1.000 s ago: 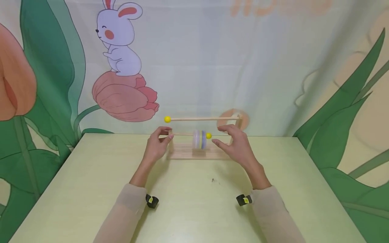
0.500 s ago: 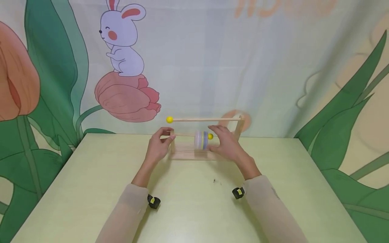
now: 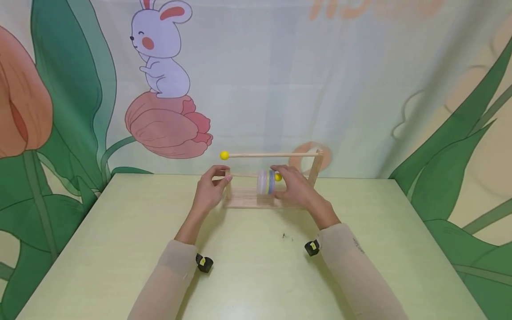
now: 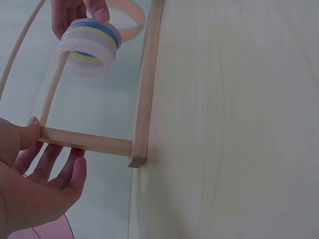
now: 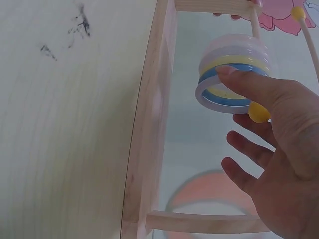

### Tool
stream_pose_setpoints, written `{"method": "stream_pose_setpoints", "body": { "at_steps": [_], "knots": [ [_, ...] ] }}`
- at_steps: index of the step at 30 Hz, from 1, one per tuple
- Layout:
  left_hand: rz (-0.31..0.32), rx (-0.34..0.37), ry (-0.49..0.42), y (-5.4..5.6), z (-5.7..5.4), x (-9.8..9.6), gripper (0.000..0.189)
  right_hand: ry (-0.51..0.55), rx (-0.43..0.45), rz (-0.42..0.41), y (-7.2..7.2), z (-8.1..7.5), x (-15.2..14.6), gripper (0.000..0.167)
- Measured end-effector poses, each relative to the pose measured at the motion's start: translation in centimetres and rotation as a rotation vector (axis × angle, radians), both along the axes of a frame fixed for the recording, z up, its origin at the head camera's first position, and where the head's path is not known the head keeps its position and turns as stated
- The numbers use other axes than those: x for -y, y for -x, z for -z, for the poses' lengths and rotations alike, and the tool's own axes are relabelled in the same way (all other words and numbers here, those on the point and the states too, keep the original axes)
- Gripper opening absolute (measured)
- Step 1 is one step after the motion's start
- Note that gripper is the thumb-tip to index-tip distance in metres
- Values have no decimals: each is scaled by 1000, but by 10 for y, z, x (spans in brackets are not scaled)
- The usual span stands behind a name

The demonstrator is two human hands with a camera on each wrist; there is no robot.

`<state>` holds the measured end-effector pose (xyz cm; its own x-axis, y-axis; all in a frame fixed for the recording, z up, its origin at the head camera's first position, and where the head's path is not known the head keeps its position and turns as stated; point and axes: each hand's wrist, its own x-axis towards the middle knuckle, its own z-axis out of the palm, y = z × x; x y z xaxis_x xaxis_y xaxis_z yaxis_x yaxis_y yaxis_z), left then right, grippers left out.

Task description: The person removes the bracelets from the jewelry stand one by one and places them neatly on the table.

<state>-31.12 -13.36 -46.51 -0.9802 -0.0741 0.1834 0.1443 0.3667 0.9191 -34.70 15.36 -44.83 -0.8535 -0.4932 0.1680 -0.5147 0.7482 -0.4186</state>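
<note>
A wooden rack (image 3: 248, 203) stands at the far part of the table, with two horizontal rods tipped by yellow balls. Several pastel plastic rings (image 4: 82, 52), pink, lavender, yellow and blue, hang together on the lower rod (image 4: 54, 89), near its yellow ball (image 3: 278, 177). My left hand (image 3: 210, 189) pinches the top of the rack's left post (image 4: 87, 141) between thumb and fingers. From the right, my right hand (image 3: 298, 189) reaches around the ball and holds the rings at that end. Its thumb (image 5: 249, 84) lies on the blue ring; the index fingertip is partly hidden.
Above the rings runs the upper rod (image 3: 272, 155), its ball (image 3: 224, 155) at the left end and the right post (image 3: 316, 169) supporting it. A printed curtain (image 3: 256, 89) hangs behind the table (image 3: 256, 275). Small dark marks (image 5: 82, 22) show on the tabletop.
My right hand has moved left, from apart beside the ball to the rings, and its fingers have closed in on them. My left hand stays on the left post.
</note>
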Motion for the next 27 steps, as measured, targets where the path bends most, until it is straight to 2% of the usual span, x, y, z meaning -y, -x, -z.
{"method": "stream_pose_setpoints", "body": {
  "at_steps": [9,20,27],
  "knots": [
    [13,10,-8,1,-3,0,34,4,-31,-9,3,-5,2,77],
    [29,26,-21,2,1,0,33,6,2,14,-3,-8,-2,79],
    [7,25,-15,1,2,1,32,39,10,27,-6,-14,-6,78]
  ]
}}
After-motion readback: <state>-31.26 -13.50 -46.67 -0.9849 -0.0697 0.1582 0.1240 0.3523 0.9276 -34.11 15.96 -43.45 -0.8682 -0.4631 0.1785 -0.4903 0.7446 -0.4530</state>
